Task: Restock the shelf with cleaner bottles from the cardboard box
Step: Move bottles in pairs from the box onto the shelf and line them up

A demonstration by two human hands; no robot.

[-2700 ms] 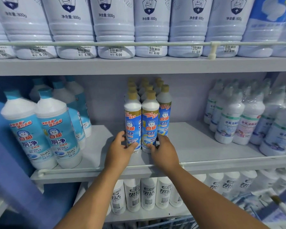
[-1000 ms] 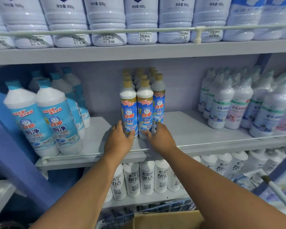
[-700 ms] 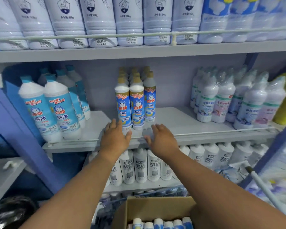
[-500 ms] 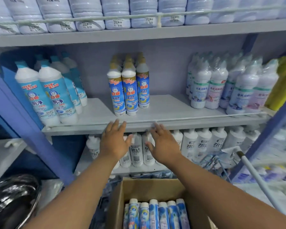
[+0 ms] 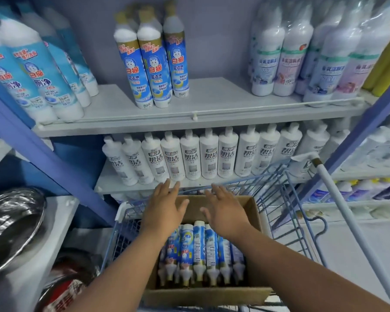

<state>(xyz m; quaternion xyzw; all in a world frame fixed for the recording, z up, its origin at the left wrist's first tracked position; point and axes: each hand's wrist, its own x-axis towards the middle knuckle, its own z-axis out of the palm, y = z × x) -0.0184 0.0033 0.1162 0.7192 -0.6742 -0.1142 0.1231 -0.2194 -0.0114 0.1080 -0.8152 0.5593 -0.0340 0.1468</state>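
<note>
Hovering over cardboard box [image 5: 252, 212] in blue wire cart [image 5: 286, 199]: left hand [image 5: 164, 208] and right hand [image 5: 225, 212], fingers spread, holding nothing. Lying below palms — cleaner bottles [image 5: 198, 248] in row, long axes running toward shelf [image 5: 212, 109], caps pointing back toward wearer. Standing upright on shelf — matching bottles [image 5: 153, 64].

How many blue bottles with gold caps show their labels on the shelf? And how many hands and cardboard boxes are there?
Gold-capped blue bottles with labels showing: 3
Hands: 2, the left hand and the right hand
Cardboard box: 1
Total: 6
</note>
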